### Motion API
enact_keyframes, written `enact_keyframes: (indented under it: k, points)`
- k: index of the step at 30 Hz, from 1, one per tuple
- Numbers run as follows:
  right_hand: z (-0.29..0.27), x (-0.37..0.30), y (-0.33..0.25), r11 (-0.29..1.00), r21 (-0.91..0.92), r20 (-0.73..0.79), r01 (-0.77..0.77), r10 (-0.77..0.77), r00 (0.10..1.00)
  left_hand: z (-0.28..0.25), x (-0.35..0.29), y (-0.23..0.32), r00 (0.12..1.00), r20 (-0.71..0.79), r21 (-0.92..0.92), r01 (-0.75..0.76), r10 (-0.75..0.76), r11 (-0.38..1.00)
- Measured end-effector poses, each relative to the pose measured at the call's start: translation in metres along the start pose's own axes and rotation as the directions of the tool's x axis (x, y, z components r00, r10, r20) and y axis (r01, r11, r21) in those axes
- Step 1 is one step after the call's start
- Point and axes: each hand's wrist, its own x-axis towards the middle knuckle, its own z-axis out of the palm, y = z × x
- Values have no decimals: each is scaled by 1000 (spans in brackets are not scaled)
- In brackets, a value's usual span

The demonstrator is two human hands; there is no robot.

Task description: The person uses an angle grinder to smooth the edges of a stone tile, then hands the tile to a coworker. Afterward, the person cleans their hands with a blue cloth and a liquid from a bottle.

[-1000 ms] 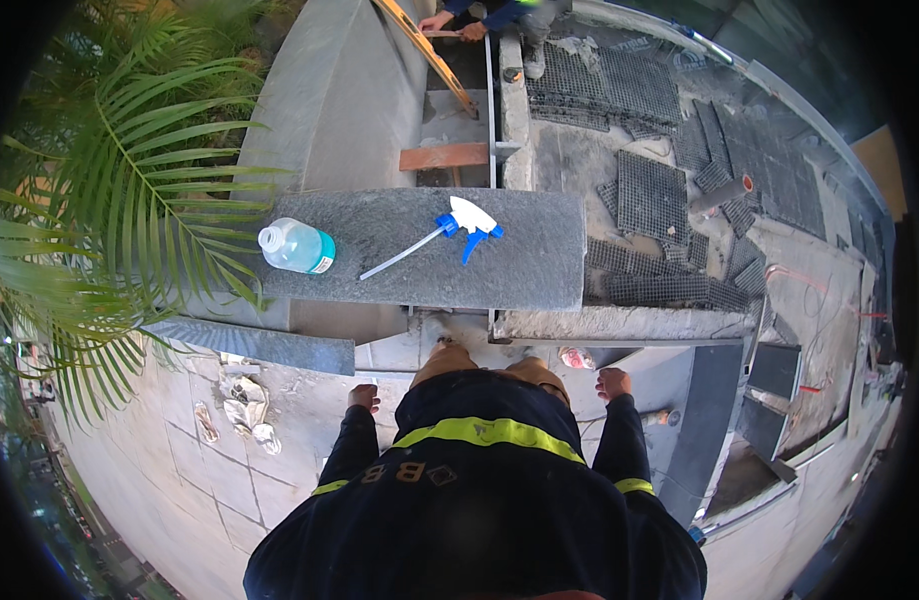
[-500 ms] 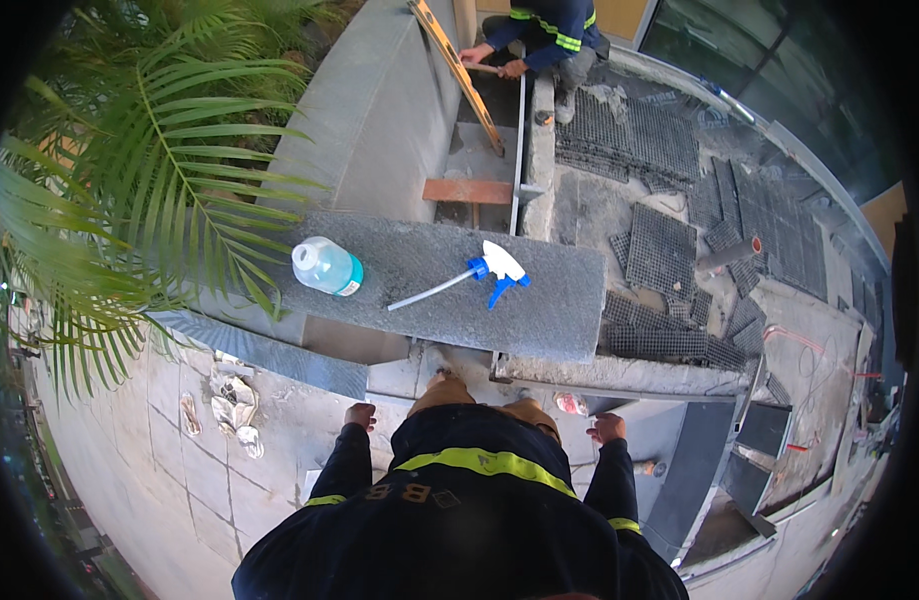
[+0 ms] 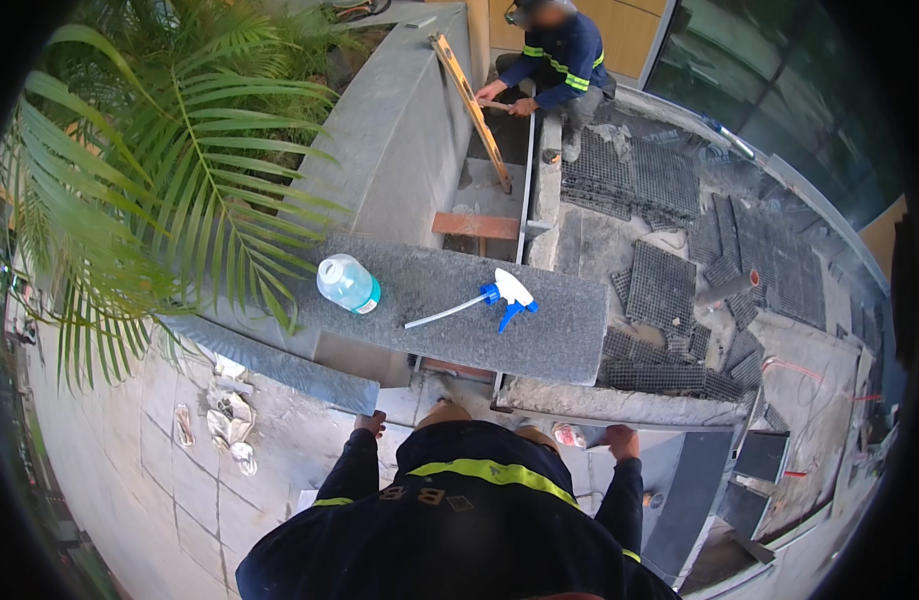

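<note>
Left hand [image 3: 370, 423]: my fingers curled, gripping the slab's [image 3: 279, 362] near end.
Right hand [image 3: 620, 441]: my fingers closed; contents unclear.
Slab: runs leftward.

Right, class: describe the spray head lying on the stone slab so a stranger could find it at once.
Start at the long grey stone slab in front of the person. Near its middle lies the spray head, right of the clear plastic bottle. It alone is white with a blue trigger and trails a thin white tube.
</note>
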Motion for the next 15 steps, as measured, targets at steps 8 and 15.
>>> enact_keyframes:
  k: [8,15]
  points:
    - [-155,12,-137,700,577,-459,421,-149,876,-71,-9,-56,873,-309,333,-273,378,902]
    - [-254,-89,-449,350,-314,-640,882,-765,76,-167,-53,-91,744,-619,98,-245,252,965]
